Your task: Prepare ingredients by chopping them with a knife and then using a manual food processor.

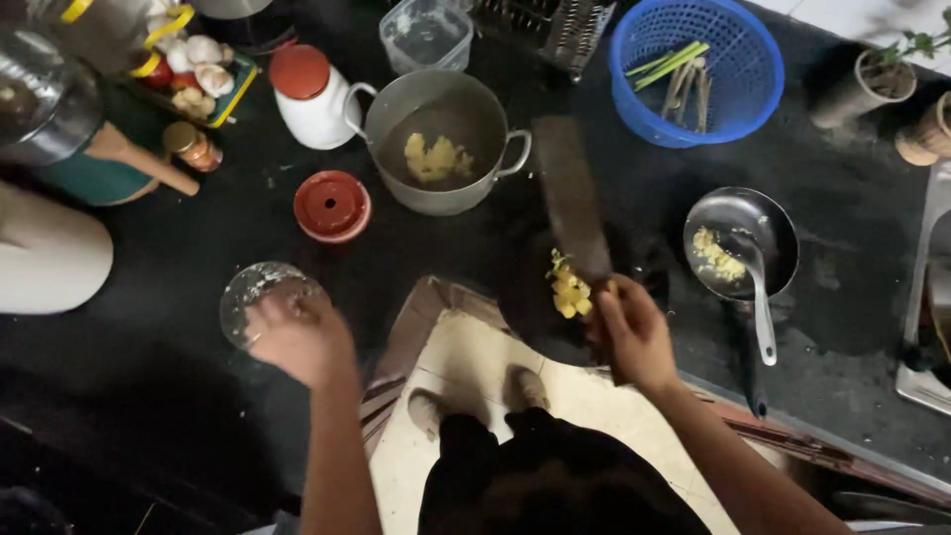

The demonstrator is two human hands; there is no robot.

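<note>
Gripping the cleaver (pixel 572 198) by its handle, the right hand (pixel 634 332) holds the wide blade with its long axis running up and away toward the pot (pixel 443 139). Yellow chopped bits (pixel 571 290) sit just left of that hand, at the blade's near end, on a dark board. The left hand (pixel 297 337) is well apart, fingers curled over the rim of a glass bowl (pixel 265 293). Everything rests on a black counter (pixel 218 233); tiled floor and feet show below.

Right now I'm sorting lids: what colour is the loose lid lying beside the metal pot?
Red; the lid shows best in the head view.
</note>
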